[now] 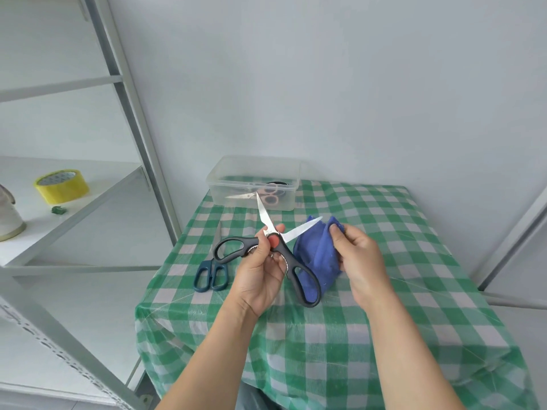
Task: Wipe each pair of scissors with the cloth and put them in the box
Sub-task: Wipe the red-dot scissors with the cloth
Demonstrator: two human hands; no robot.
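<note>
A green check table (384,232) stands by a white wall. Above it, the left hand (260,279) pinches the black scissors (273,240) at the middle, with the blades wide apart so each can be wiped. The right hand (361,261) grips the cloth (316,255) just beside one blade. Blue scissors (212,263) wait on the table. The box (219,184) behind already holds some.

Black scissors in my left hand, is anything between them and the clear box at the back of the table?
Nothing visible. The left hand holds the black scissors in the air before the box, whose top looks open. The blue-handled scissors lie off to the left.
</note>
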